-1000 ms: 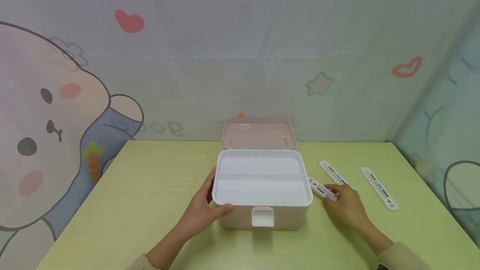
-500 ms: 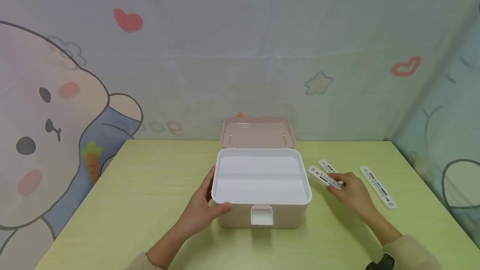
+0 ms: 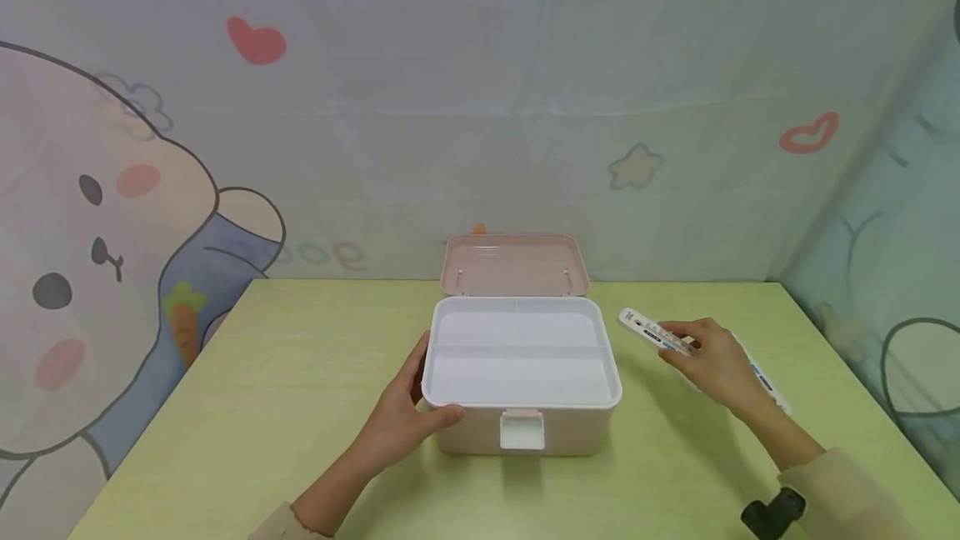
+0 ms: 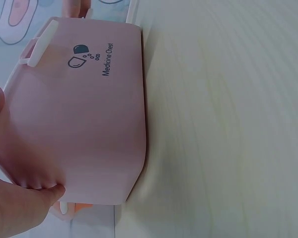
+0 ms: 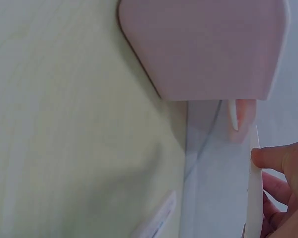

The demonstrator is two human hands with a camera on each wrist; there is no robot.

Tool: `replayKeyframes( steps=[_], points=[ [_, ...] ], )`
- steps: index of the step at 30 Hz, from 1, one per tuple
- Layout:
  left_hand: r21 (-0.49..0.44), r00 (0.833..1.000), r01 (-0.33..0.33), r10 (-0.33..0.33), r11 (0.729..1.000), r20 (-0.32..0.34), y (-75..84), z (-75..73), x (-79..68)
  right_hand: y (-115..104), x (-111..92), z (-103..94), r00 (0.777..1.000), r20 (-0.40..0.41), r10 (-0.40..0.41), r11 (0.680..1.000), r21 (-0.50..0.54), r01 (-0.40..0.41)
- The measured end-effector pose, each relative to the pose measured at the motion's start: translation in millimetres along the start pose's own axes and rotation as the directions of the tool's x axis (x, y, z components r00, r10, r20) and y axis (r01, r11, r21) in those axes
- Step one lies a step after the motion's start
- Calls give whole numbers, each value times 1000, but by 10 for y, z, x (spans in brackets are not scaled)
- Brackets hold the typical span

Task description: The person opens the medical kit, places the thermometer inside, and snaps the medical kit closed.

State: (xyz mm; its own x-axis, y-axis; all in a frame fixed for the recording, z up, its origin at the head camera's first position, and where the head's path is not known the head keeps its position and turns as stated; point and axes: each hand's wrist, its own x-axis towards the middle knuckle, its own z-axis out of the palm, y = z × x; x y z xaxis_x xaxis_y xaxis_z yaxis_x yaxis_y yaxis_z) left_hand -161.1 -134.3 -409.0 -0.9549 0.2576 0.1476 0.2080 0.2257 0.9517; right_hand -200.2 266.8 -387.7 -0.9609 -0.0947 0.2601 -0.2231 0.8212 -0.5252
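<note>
A pink medicine chest [image 3: 472,435] stands with its lid [image 3: 516,265] raised behind it and a white divided tray [image 3: 525,380] on top. My left hand [image 3: 401,425] holds the chest's left front corner, thumb over the rim and fingers along the side. To the right of the chest, my right hand [image 3: 716,363] pinches a flat white thermometer [image 3: 647,329] raised above the table, thumb on one face as the right wrist view shows. Another thermometer [image 3: 774,392] lies partly hidden behind that hand. On the table in the right wrist view a thermometer [image 5: 161,215] shows one end.
The yellow-green table [image 3: 322,357] extends around the chest. At its back hangs a printed cloth [image 3: 420,107] with hearts and a cartoon bear, and the raised lid stands close to it. A dark wrist device [image 3: 776,511] sits on the right sleeve.
My right hand has lifted the thermometer off the table and moved it up and slightly right, now covering most of the other thermometers. The left hand stays on the chest.
</note>
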Motion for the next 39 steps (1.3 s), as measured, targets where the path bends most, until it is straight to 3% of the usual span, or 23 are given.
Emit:
replayKeyframes(
  steps=[23, 31, 39],
  points=[
    [-11, 1000, 0, 0, 1000, -3, 15, 5, -8, -492, 165, -295, 993, 57, -107, 993, -43, 110],
    [-18, 1000, -15, 15, 1000, 2, 25, 4, -10, -676, 183, -268, 984, 54, -169, 985, -26, 170],
    [-27, 1000, -10, 10, 1000, 6, 34, 9, -13, -839, 172, -166, 981, 103, -166, 986, 5, 166]
  ],
)
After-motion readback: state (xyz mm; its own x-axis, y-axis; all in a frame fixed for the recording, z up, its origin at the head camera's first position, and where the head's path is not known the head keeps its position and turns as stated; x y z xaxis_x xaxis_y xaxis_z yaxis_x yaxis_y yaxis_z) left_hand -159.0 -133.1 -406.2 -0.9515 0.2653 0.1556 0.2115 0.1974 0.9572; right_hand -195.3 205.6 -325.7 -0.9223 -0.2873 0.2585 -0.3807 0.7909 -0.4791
